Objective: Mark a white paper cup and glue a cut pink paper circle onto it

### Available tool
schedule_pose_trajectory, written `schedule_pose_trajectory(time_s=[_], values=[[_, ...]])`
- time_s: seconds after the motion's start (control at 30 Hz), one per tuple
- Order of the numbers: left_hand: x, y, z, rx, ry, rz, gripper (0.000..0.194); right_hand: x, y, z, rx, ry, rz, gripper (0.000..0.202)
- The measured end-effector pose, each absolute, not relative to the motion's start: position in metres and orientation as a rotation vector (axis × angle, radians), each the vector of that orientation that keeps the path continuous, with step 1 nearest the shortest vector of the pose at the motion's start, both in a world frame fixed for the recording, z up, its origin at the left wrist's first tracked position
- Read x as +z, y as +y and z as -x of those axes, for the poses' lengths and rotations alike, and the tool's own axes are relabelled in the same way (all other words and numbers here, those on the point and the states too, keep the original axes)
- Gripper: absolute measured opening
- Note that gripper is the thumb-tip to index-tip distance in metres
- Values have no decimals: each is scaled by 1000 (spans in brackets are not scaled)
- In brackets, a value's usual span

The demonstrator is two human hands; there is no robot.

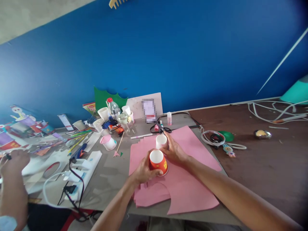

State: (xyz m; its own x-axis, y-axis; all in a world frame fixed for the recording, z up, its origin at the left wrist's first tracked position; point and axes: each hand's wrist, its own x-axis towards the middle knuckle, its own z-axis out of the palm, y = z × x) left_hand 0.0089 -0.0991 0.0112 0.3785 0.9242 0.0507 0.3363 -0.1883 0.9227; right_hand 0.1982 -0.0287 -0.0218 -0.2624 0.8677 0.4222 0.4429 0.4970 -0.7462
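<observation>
My left hand (pixel 144 168) is wrapped around a red paper cup (pixel 160 165) with yellow print, whose white round end faces up. Just behind it stands a white paper cup (pixel 161 146). The fingers and thumb of my right hand (pixel 175 150) curl round the white cup's right side. Both cups are over pink paper sheets (pixel 192 186), stacked on the grey table surface. Black-handled scissors (pixel 166 129) and a small pink piece (pixel 156 127) lie just beyond the white cup.
On the left are a power strip (pixel 84 175) with cables, a pink-topped cup (pixel 108 142), a glass jar (pixel 127 123) and a plastic bottle (pixel 113 107). Another person's hand (pixel 15 162) works at far left. A coiled cable (pixel 213 138) lies right, before a blue wall (pixel 180 57).
</observation>
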Motion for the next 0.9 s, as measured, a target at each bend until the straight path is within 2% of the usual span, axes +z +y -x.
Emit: schedule_pose_trajectory(time_s=[0.37, 0.7, 0.9], values=[[8, -102, 4, 696, 1102, -1788, 88, -22, -28, -201, 642, -1867, 1071, 71], [14, -102, 8, 689, 1103, -1810, 78, -15, -33, -202, 674, -1857, 1116, 67], [6, -99, 15, 819, 1186, -1686, 73, -23, -29, -199, 516, -1825, 1130, 66]])
